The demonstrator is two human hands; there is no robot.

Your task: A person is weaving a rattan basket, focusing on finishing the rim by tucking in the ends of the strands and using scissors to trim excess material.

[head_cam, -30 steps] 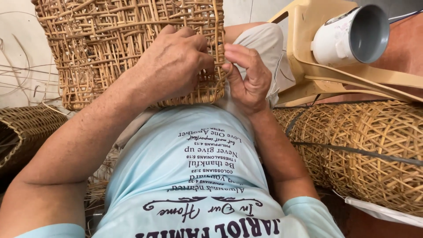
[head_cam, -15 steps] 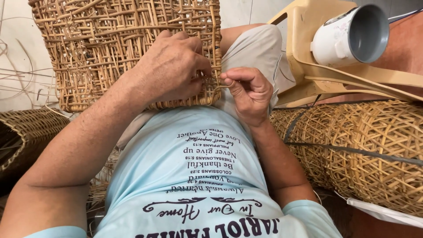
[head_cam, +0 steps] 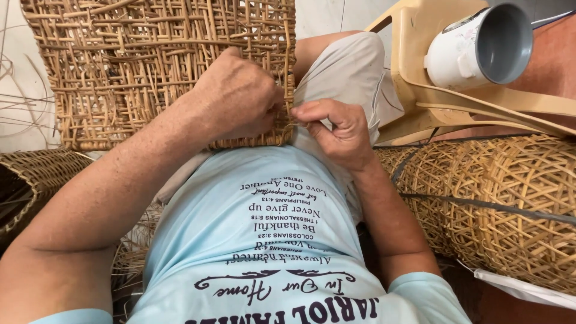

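Rattan woven panel (head_cam: 162, 66) is resting on the person's lap, its lower right corner being worked. Left hand (head_cam: 237, 99) is gripping that corner closed-fisted; right hand (head_cam: 339, 129) is pinching a strand (too thin to see clearly) at the edge, seemingly mid-weave; pulling it snug likely comes next.

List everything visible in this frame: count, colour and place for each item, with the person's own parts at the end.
woven panel: one, tan, on the lap, upper left
finished baskets: two, tan, one lying at right, one at left edge
loose strands: several, pale, far left
plastic chair: one, beige, upper right
mug: one, white, grey inside, tipped on the chair
shirt: one, light blue, printed
shorts: beige
left hand: on the panel's lower right edge
right hand: pinching at that edge
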